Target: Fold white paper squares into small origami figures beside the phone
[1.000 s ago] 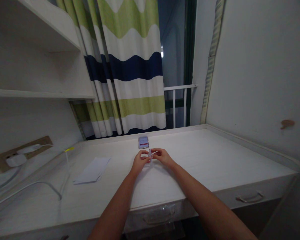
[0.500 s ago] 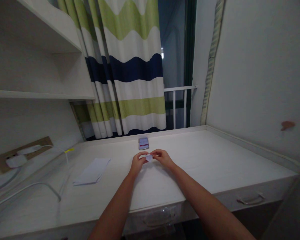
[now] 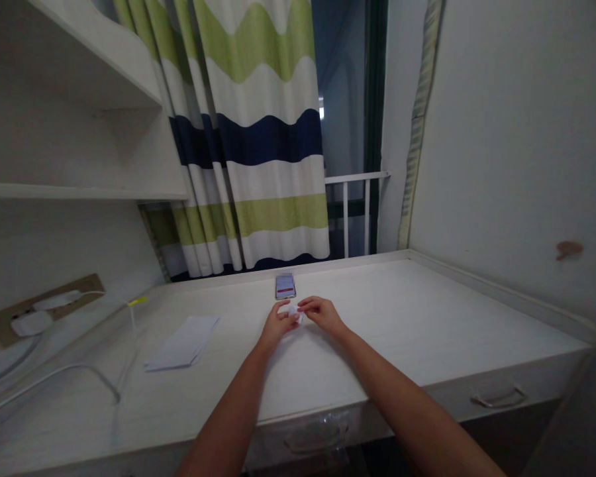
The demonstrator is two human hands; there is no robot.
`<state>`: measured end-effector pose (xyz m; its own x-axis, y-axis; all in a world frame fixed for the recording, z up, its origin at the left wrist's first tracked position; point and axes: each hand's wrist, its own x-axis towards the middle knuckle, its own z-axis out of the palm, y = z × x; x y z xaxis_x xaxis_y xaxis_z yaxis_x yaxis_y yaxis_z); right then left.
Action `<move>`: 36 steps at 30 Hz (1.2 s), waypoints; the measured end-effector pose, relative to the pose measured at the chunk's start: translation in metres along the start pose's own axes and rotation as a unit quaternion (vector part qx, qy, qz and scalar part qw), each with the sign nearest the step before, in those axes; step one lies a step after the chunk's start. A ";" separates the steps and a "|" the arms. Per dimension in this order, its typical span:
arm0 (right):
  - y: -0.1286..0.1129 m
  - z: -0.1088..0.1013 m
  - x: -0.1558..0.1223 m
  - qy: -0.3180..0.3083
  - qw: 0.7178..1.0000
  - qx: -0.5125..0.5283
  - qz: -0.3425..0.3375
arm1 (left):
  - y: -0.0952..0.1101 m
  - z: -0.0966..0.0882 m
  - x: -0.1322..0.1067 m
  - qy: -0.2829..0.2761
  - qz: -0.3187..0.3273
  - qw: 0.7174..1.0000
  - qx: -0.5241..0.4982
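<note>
Both my hands meet over the middle of the white desk (image 3: 402,318). My left hand (image 3: 277,326) and my right hand (image 3: 320,313) each pinch a small folded piece of white paper (image 3: 294,311) held between them, just above the desk top. Fingers of both hands are curled closed on the paper. A phone (image 3: 285,286) with a lit screen lies flat on the desk just beyond my hands.
A stack of white paper sheets (image 3: 183,342) lies to the left of my hands. White cables (image 3: 79,371) run from a wall socket strip (image 3: 34,315) at far left. Shelves hang above left; a striped curtain (image 3: 258,146) hangs behind the desk. Drawer handles (image 3: 499,397) show at the front.
The small paper, held upright between my fingertips a second ago, now lies lower and more tucked between my fingers. Both hands stayed in the same spot.
</note>
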<state>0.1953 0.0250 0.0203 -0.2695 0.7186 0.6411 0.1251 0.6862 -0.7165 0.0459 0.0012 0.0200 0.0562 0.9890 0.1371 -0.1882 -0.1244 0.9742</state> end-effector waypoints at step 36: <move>-0.006 0.003 -0.003 -0.036 0.954 0.215 0.208 | 0.003 0.007 -0.007 -0.123 0.027 0.978 0.164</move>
<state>0.1923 0.0189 0.0220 -0.3483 0.8983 0.2680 -0.1629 0.2235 -0.9610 0.0518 -0.0070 0.0234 0.2963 0.9361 0.1897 0.1248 -0.2348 0.9640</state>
